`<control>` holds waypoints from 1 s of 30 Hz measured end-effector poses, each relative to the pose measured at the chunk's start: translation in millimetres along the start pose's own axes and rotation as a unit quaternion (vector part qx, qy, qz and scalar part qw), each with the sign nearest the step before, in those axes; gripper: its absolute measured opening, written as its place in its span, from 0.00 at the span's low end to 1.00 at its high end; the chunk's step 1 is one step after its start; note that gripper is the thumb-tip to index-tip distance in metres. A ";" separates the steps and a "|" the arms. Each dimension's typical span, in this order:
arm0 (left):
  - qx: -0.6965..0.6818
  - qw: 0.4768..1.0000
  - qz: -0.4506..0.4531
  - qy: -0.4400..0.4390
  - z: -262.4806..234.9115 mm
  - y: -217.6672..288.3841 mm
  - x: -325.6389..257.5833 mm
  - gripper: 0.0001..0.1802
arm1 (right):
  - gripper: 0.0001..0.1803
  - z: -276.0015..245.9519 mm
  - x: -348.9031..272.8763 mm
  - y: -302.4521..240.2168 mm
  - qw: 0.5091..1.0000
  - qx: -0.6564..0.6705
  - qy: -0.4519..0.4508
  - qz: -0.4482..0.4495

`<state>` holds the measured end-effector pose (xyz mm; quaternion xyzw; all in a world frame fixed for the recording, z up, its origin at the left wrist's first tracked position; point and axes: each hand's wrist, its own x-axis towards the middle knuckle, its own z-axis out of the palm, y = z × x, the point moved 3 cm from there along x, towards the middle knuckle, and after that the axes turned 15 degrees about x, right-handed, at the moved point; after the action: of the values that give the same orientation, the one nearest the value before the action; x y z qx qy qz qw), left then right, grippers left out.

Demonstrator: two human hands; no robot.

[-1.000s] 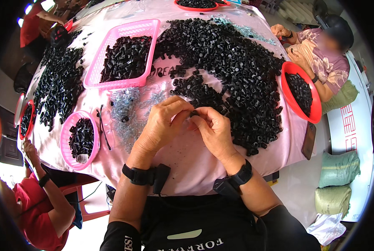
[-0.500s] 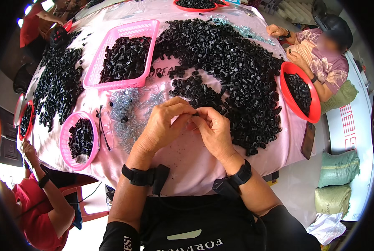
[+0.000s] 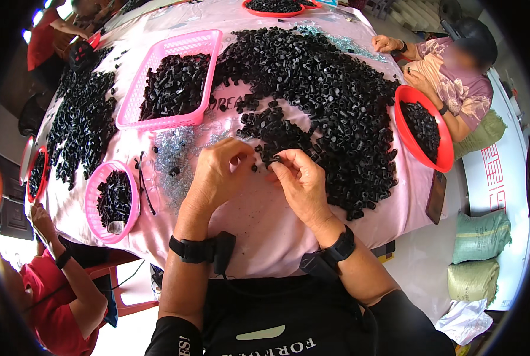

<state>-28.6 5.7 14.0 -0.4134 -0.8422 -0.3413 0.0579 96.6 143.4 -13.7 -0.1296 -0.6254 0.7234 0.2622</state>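
Above the pink cloth, my right hand (image 3: 303, 184) pinches a small black cap (image 3: 275, 159) between thumb and forefinger. My left hand (image 3: 217, 172) is a short way to its left, fingers curled in with the tips together. What those fingertips hold, if anything, is too small to make out. Just beyond both hands a big heap of black caps (image 3: 312, 89) spreads over the table. Beside my left hand lies a pile of clear, silvery small springs (image 3: 176, 157).
A pink rectangular basket (image 3: 125, 118) of black parts stands far left. Nearer is a round pink basket (image 3: 88, 204), with dark thin tools (image 3: 143, 184) beside it. At right sit a red bowl (image 3: 446, 151), a phone (image 3: 435, 199) and a co-worker (image 3: 463, 77); another person (image 3: 69, 291) works at left.
My hands, together before, have come apart; the left has shifted left. The right hand keeps its pinch, and the black cap now shows at its fingertips.
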 end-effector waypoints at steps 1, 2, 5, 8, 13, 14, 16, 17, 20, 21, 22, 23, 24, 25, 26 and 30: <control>0.002 0.999 0.022 -0.024 3.0 -1.7 -2.3 0.09 | 0.06 0.2 0.1 0.8 1.000 0.002 -0.001 -0.004; 0.004 0.998 0.044 -0.047 5.2 -1.8 -4.0 0.09 | 0.06 0.6 0.2 0.7 1.000 0.004 -0.002 -0.008; 0.035 0.996 0.058 -0.053 3.8 0.2 -4.3 0.09 | 0.06 0.9 1.0 1.4 1.000 0.026 0.004 0.001; 0.023 0.995 0.082 -0.053 2.5 3.7 -4.1 0.09 | 0.06 2.0 0.9 -0.2 1.000 0.012 0.001 -0.002; -0.033 0.997 0.024 -0.064 2.8 9.2 -1.4 0.10 | 0.06 0.6 1.6 6.4 1.000 -0.006 -0.013 -0.018; -0.059 0.997 0.011 -0.051 1.1 11.8 -0.5 0.10 | 0.06 0.6 1.5 6.3 0.998 -0.039 -0.022 -0.032; -0.087 0.995 -0.001 -0.038 1.5 16.0 -0.8 0.09 | 0.06 2.9 0.4 2.2 0.999 -0.032 -0.029 -0.029; -0.116 0.993 -0.012 -0.025 0.8 16.8 -1.2 0.08 | 0.07 4.7 -0.2 -0.7 0.999 -0.025 -0.035 -0.025; -0.125 0.992 -0.002 -0.021 4.3 16.9 -1.3 0.07 | 0.06 6.9 -0.9 -6.2 0.999 -0.026 -0.039 -0.009; -0.125 0.992 -0.001 -0.021 4.3 17.5 -1.1 0.07 | 0.06 7.2 -1.0 -7.3 0.999 -0.026 -0.038 -0.009; -0.117 0.993 0.003 -0.023 3.6 18.6 -1.2 0.08 | 0.06 7.8 -1.3 -8.2 0.999 -0.023 -0.039 -0.010; -0.109 0.994 0.008 -0.025 3.3 19.4 -1.2 0.08 | 0.06 8.3 -1.4 -8.9 0.999 -0.019 -0.040 -0.010; -0.109 0.994 0.008 -0.025 4.0 19.2 -1.2 0.08 | 0.06 8.6 -1.4 -9.6 0.999 -0.019 -0.040 -0.010; -0.109 0.994 0.013 -0.018 4.7 19.3 -1.4 0.08 | 0.06 8.9 -1.4 -10.3 0.999 -0.021 -0.041 -0.008; -0.109 0.994 0.018 -0.012 5.1 19.7 -1.4 0.08 | 0.06 9.1 -1.4 -10.6 0.999 -0.023 -0.042 -0.006; -0.120 0.993 0.016 -0.005 6.7 24.0 -1.2 0.08 | 0.06 6.1 -1.1 -5.3 0.998 0.041 -0.047 0.023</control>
<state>-8.9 19.2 21.1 -0.4325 -0.7887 -0.4369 0.0085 95.5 138.2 -7.6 -0.0990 -0.6040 0.7593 0.2210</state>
